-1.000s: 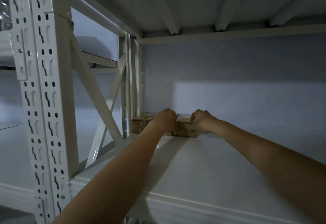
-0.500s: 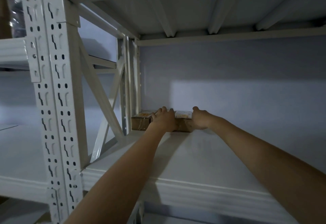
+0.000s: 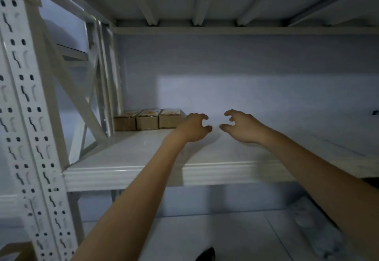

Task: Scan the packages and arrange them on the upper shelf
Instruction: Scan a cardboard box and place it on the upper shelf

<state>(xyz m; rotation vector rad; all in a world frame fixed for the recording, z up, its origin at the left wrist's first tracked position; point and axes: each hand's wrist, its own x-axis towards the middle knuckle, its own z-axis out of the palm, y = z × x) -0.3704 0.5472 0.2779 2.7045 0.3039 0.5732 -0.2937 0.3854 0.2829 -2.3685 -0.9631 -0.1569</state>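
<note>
Storeroom: my view fills with white slotted-steel racking, brown packages lined on shelf, bare wall.

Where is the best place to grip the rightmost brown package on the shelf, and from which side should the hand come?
Probably the rightmost package by its near end, from the front and right: its left side touches the middle package, while its right side is free. The left hand is nearest.

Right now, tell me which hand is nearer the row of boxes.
Left. The left hand hovers just right of the row of boxes, holding nothing. The right hand is farther right, also empty.
</note>
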